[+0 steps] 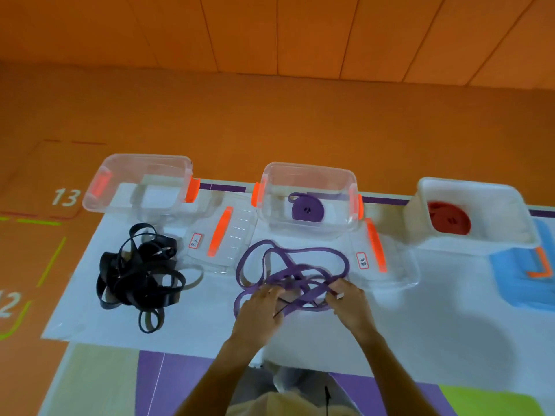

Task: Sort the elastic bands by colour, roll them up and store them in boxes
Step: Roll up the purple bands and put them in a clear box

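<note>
Head view: orange floor (pixel 270 121) w/ orange wall panels behind. A white sheet (pixel 210 325) lies on the floor and carries everything.

Along the sheet's far edge, 3 boxes in a row:
- Left clear box (pixel 120 190) at the far-left corner, tilted, orange latches, nothing visible inside.
- Middle clear box (pixel 309 168) at mid far edge, w/ a purple roll (pixel 306 210) lying flat on its bottom.
- White box (pixel 480 205) toward the far-right, w/ a red roll (pixel 449 219) inside.

2 clear lids w/ orange handles lie flat on the sheet: left lid (pixel 237 235) between the left and middle boxes, right lid (pixel 399 265) between the middle and white boxes. Each has a small label, text unreadable.

Black bands (pixel 141 274) sit in a loose tangled pile by the sheet's left edge, in front of the left box, untouched.

Purple bands (pixel 288 274) are a loose tangle at the sheet's centre, just in front of the middle box. Both hands are at its near side:
- Left hand (pixel 261 313) has fingers curled down over strands at the near-left of the tangle.
- Right hand (pixel 351 304) has fingertips pinching a strand at the near-right.

Most of the loops spread away from the hands toward the middle box.

A blue block (pixel 516 274) sits at the right edge, near the white box.
</note>
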The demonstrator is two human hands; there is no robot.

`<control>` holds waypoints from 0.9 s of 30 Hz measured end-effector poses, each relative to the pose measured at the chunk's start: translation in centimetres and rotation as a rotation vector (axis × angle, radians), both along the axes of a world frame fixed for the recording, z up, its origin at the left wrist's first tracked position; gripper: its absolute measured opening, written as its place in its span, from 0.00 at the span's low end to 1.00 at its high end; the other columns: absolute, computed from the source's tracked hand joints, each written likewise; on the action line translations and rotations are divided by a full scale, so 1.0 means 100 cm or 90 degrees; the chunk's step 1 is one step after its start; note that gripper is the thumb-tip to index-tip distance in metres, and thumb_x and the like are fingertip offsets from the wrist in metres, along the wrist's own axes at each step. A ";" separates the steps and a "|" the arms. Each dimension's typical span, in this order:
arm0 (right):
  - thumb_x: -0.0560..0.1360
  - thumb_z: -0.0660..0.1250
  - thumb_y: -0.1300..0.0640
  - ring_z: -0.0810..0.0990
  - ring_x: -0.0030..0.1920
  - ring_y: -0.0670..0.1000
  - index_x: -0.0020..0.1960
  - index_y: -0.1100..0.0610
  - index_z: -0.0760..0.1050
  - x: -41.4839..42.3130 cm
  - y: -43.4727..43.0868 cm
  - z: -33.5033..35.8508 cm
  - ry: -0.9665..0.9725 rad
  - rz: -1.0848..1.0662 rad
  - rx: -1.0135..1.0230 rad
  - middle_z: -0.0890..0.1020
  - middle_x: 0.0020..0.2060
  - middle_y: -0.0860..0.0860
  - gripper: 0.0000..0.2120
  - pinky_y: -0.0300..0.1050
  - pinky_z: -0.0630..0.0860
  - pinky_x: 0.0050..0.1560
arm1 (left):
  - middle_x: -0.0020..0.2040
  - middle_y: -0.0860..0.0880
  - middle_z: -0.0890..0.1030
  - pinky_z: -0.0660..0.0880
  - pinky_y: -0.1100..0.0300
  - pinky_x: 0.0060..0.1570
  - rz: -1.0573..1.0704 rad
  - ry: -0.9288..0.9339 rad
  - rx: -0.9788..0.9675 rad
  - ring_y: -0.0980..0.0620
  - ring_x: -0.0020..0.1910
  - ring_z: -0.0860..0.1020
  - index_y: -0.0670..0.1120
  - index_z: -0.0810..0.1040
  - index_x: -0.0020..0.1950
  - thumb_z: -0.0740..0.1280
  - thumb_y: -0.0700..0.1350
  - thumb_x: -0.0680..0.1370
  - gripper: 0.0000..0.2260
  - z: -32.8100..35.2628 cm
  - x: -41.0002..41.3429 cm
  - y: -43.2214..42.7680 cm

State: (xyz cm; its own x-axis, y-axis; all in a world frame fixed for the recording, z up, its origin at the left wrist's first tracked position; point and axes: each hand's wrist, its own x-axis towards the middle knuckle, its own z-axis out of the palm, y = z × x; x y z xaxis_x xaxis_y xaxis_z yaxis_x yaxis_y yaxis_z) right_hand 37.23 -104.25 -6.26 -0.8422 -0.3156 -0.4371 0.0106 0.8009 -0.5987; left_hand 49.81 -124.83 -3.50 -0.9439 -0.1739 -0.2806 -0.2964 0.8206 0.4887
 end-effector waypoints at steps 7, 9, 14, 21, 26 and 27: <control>0.74 0.78 0.58 0.87 0.40 0.45 0.44 0.44 0.85 -0.020 -0.006 0.071 -0.013 -0.016 -0.239 0.87 0.40 0.45 0.08 0.40 0.83 0.44 | 0.66 0.53 0.83 0.76 0.65 0.66 0.024 0.107 0.156 0.52 0.63 0.83 0.52 0.75 0.74 0.77 0.53 0.78 0.26 0.017 -0.044 0.032; 0.74 0.79 0.58 0.88 0.40 0.53 0.42 0.48 0.86 -0.024 -0.006 0.087 -0.045 -0.067 -0.317 0.88 0.40 0.49 0.06 0.47 0.86 0.43 | 0.59 0.55 0.86 0.72 0.77 0.55 0.062 0.092 0.144 0.55 0.57 0.84 0.55 0.78 0.70 0.73 0.53 0.81 0.18 0.021 -0.049 0.029; 0.68 0.85 0.53 0.86 0.50 0.45 0.49 0.43 0.86 -0.033 -0.004 0.114 -0.009 0.021 -0.349 0.84 0.50 0.43 0.13 0.34 0.79 0.47 | 0.49 0.57 0.86 0.75 0.74 0.45 0.089 0.089 0.196 0.57 0.45 0.83 0.53 0.81 0.67 0.69 0.45 0.83 0.12 0.032 -0.070 0.019; 0.72 0.77 0.62 0.87 0.44 0.40 0.48 0.44 0.85 -0.043 -0.015 0.121 0.022 -0.024 -0.334 0.87 0.41 0.38 0.13 0.30 0.78 0.44 | 0.48 0.70 0.81 0.77 0.74 0.46 0.102 0.111 0.288 0.68 0.52 0.81 0.62 0.74 0.67 0.75 0.55 0.76 0.21 0.046 -0.080 0.021; 0.72 0.76 0.63 0.87 0.45 0.42 0.51 0.45 0.84 -0.045 -0.023 0.124 -0.006 -0.090 -0.377 0.87 0.42 0.43 0.15 0.30 0.78 0.45 | 0.46 0.68 0.81 0.81 0.70 0.45 0.217 0.165 0.251 0.66 0.48 0.81 0.66 0.70 0.56 0.78 0.53 0.77 0.18 0.049 -0.084 0.033; 0.72 0.76 0.63 0.87 0.45 0.43 0.51 0.45 0.84 -0.046 -0.023 0.125 -0.010 -0.093 -0.383 0.87 0.43 0.43 0.15 0.30 0.78 0.45 | 0.45 0.66 0.82 0.81 0.68 0.47 0.216 0.179 0.228 0.62 0.47 0.83 0.65 0.72 0.55 0.77 0.52 0.78 0.15 0.048 -0.084 0.035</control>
